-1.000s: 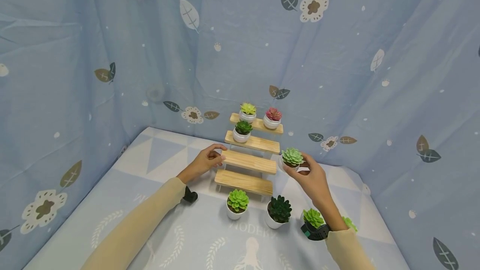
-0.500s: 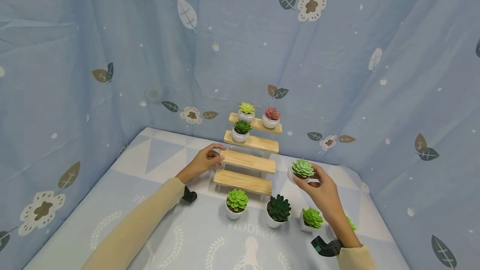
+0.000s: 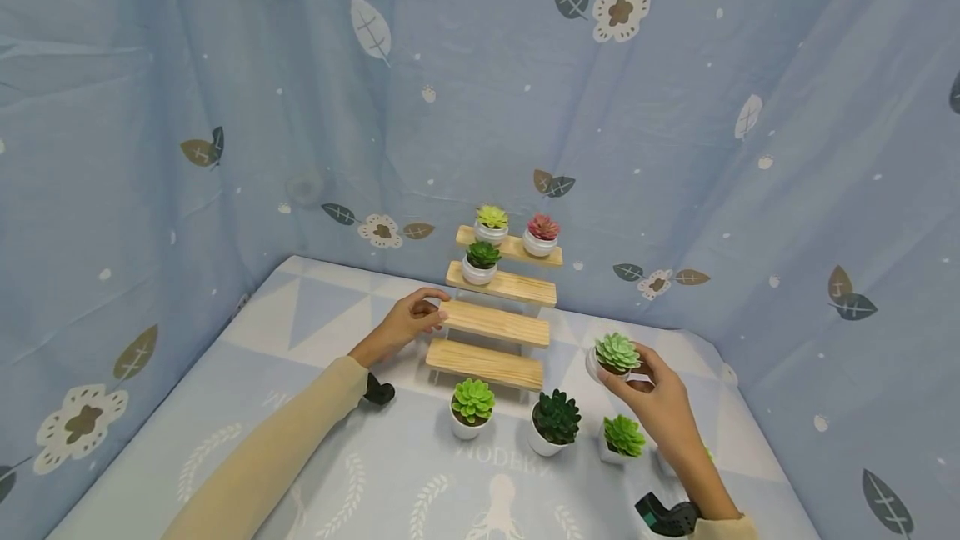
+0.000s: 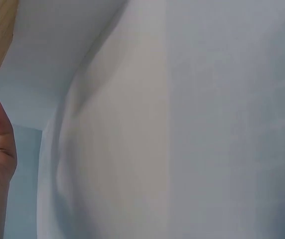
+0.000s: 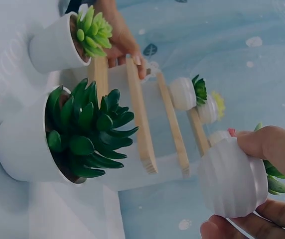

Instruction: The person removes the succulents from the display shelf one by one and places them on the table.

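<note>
In the head view my right hand holds a white ribbed pot with a pale green succulent, raised to the right of the stepped wooden plant stand. Thumb and fingers grip the pot from either side in the right wrist view. My left hand grips the left end of the stand's second step from the bottom, fingers curled. On the top step are a yellow-green succulent and a red succulent. A dark green succulent stands at the left of the step below.
In front of the stand are potted plants: a bright green succulent, a dark green succulent and a small green succulent. Another pot is partly hidden behind my right forearm. A blue patterned curtain surrounds the table.
The right hand has carried the pale green succulent rightward and down, away from the stand. My left hand keeps its place at the step's end.
</note>
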Demonstrator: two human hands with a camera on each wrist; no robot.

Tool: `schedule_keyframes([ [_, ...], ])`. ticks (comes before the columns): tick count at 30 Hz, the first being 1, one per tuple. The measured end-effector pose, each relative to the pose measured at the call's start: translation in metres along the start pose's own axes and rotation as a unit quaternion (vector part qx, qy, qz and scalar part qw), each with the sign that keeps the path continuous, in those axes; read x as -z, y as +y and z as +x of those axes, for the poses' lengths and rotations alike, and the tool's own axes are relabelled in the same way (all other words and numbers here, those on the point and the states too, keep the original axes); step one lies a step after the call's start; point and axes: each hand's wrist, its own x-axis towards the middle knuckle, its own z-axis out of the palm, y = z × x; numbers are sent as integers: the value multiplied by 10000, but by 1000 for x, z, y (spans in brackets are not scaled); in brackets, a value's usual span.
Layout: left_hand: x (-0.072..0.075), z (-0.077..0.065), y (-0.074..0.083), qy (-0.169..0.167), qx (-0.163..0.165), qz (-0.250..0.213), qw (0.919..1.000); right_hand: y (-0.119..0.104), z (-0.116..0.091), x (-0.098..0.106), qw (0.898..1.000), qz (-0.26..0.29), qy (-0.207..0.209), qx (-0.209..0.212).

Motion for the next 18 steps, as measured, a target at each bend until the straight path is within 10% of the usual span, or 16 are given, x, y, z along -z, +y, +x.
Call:
schedule_keyframes([
  [18, 0, 1, 1, -19, 149, -113, 9998, 20, -32, 19, 9984, 74, 96, -545],
])
